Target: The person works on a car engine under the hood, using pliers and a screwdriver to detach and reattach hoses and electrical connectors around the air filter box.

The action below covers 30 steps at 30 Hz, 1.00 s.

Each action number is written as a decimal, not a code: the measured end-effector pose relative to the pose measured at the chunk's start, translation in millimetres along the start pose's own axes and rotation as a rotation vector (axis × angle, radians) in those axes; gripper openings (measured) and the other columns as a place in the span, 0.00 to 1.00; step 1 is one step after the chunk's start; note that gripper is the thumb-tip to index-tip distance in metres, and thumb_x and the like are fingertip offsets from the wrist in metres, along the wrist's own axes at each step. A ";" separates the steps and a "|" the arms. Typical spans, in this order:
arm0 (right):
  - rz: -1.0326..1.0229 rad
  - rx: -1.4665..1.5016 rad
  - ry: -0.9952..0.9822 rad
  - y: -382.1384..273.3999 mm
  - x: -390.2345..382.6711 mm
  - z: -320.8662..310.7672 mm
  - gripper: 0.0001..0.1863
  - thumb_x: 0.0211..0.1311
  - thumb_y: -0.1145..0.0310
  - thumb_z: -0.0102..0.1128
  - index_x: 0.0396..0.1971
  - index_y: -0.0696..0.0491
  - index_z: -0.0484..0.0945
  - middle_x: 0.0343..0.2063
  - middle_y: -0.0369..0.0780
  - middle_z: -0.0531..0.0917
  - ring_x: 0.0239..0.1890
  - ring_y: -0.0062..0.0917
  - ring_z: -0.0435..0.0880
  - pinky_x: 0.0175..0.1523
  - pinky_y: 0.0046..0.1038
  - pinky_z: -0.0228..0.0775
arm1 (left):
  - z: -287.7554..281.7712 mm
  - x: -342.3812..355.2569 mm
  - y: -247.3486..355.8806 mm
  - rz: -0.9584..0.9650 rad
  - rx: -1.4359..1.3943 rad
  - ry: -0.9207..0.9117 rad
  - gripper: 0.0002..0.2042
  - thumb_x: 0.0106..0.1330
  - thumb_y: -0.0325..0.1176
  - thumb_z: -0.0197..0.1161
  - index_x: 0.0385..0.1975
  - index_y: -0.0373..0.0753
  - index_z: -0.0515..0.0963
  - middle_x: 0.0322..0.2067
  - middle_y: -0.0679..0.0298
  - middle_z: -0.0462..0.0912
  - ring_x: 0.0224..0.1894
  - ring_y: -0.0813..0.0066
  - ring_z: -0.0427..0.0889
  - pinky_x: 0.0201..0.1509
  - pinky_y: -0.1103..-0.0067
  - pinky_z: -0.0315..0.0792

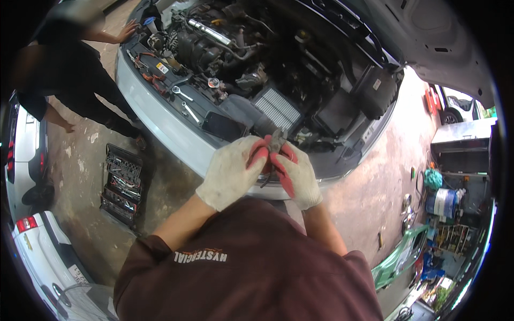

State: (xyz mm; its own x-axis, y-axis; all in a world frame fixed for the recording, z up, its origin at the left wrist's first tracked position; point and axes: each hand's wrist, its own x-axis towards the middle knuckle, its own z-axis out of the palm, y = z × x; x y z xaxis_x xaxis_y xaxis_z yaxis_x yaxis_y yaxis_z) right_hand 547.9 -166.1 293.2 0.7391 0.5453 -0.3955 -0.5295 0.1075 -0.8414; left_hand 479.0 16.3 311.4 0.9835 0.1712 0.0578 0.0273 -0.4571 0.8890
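My left hand and my right hand wear white work gloves with red palms. They meet over the front edge of an open engine bay, fingers closed round a small grey metal part. Its exact kind is hard to make out, since the fingers cover its lower end. Just beyond it a white pleated air filter lies in the engine bay. To the left, a ratchet, a second wrench-like tool and a flat black device rest on the car's front panel.
An open toolbox full of sockets and wrenches stands on the floor at left. A co-worker in dark clothes leans a hand on the car's left corner. The raised hood hangs at upper right. A green panel and blue-and-white drum stand right.
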 end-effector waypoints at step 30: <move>-0.250 -1.061 -0.164 -8.6 34.5 -16.9 0.08 0.70 0.74 0.55 0.42 0.63 0.76 0.35 0.53 0.82 0.36 0.45 0.85 0.44 0.42 0.76 | 29.8 28.5 -58.9 0.294 0.520 -0.180 0.05 0.67 0.34 0.65 0.34 0.40 0.83 0.34 0.53 0.87 0.40 0.50 0.88 0.49 0.58 0.81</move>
State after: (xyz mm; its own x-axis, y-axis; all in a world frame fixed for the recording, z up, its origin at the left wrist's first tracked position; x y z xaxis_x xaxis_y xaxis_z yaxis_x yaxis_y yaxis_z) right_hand 584.9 -162.3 280.6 0.6694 0.7202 -0.1821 0.3123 -0.4953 -0.8107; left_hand 510.8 22.2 247.1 0.9767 -0.1554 0.1484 -0.2100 -0.8359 0.5071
